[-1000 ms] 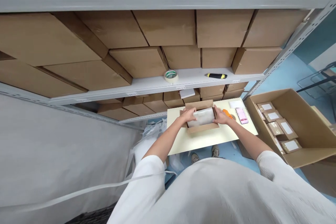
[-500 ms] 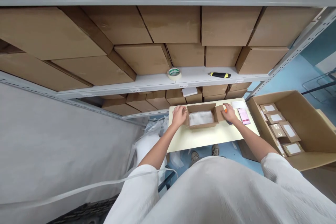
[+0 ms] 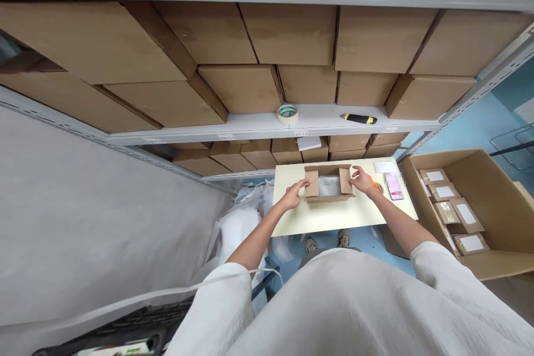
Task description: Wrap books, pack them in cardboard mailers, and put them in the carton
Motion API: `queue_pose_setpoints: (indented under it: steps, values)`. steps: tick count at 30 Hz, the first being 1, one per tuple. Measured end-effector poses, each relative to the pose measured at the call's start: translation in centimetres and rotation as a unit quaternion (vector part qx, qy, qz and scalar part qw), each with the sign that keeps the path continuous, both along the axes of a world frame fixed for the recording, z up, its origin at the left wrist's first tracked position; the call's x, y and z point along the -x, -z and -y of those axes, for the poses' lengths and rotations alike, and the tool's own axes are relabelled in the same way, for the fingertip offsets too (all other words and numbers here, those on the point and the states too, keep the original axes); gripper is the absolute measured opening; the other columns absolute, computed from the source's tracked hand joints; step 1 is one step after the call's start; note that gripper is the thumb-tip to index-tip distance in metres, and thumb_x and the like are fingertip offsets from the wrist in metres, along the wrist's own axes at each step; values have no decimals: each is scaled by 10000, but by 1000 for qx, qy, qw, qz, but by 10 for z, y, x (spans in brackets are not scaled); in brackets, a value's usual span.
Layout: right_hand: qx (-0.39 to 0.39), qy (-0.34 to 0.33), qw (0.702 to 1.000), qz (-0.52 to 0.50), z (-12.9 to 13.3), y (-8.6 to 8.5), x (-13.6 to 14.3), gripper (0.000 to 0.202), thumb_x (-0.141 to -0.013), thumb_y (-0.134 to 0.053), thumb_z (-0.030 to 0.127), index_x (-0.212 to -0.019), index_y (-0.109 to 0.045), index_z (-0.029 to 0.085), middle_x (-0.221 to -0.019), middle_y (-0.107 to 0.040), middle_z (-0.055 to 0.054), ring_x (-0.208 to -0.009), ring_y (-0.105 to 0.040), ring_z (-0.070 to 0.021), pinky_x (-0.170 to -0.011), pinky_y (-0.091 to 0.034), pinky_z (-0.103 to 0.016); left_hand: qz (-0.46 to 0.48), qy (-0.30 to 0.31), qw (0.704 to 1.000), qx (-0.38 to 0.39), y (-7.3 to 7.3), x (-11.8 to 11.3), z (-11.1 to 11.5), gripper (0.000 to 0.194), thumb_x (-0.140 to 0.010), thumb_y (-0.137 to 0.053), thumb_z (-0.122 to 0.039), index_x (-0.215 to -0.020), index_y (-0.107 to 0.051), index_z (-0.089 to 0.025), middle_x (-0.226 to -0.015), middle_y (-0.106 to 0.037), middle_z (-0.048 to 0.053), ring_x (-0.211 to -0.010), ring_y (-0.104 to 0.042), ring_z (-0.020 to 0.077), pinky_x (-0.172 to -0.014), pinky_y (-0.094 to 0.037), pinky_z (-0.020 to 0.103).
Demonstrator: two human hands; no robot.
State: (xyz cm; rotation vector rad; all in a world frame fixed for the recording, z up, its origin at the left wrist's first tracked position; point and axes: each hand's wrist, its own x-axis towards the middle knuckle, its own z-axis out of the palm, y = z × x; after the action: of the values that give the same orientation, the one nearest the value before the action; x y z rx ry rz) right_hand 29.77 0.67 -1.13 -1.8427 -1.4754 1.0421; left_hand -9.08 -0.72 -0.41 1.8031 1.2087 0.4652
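Note:
A small brown cardboard box (image 3: 330, 198) stands on the pale board, its two end flaps folded inward and its long side flaps upright. Between the end flaps shows whitish translucent wrapping (image 3: 329, 185); what lies under it is hidden. My left hand (image 3: 293, 193) has its fingers stretched onto the left end flap, holding nothing. At the right end, my right hand (image 3: 362, 181) is open, thumb and fingers apart, its fingertips beside the right flap. A roll of tape with an orange part (image 3: 378, 187) lies partly hidden behind my right wrist.
A phone (image 3: 394, 186) and white paper (image 3: 386, 167) lie on the board's (image 3: 292, 222) right side. Right of it stands a large carton (image 3: 500, 206) holding several small labelled boxes. The shelf ahead carries stacked cartons, masking tape (image 3: 287, 114) and a utility knife (image 3: 359, 118). Plastic wrapping (image 3: 242, 222) hangs at left.
The left end flap, upright before, now lies folded in, and the right one has folded further inward. My left hand has moved right onto its flap. The view has shifted slightly.

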Motion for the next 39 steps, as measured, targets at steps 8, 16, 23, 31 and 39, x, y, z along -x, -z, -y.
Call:
queue_pose_setpoints:
  steps: [8, 16, 23, 31, 39]
  values:
    - [-59, -47, 996, -57, -6, 6, 0, 705, -767, -668, 235, -1457, -594, 363, -1519, -557, -80, -1096, -683, -238, -938, -632, -439, -6, -26, 999, 21, 9, -1, 10, 898, -911, -734, -436, -1679, -304, -259, -1540, -644, 153, -1475, -568, 322, -1229, -424, 509]
    - [-25, -67, 995, -75, -6, 2, -4, 390, -814, -580, 253, -1146, -783, 275, -1383, -688, -82, -1237, -661, -258, -1143, -525, -457, -116, -144, 970, -160, 13, -37, 2, 722, -925, -673, -247, -1612, -449, -222, -1629, -475, 204, -1509, -471, 393, -1213, -432, 597]
    - [-41, -36, 998, -29, 6, 18, -7, 339, -876, -558, 318, -1113, -794, 258, -1316, -706, -80, -1150, -697, -226, -1100, -545, -404, -231, 43, 945, -229, 11, -55, 13, 534, -1069, -408, -206, -1577, -567, -250, -1644, -535, 163, -1546, -452, 338, -1267, -343, 577]
    - [73, 78, 963, 246, 46, 45, -64, 313, -967, -593, 391, -1173, -735, 203, -1270, -725, -156, -1129, -687, -305, -926, -517, -376, -306, 82, 922, -224, 14, -54, 20, 629, -1110, -389, -361, -1729, -374, -253, -1776, -368, 154, -1633, -342, 360, -1306, -234, 634]
    - [150, 1, 931, 331, 61, 67, -70, 299, -991, -630, 424, -1192, -698, 213, -1147, -737, -125, -1147, -655, -320, -951, -433, -405, -338, 85, 913, -212, 10, -59, 22, 593, -1122, -369, -368, -1707, -423, -292, -1787, -351, 133, -1647, -329, 344, -1303, -268, 588]
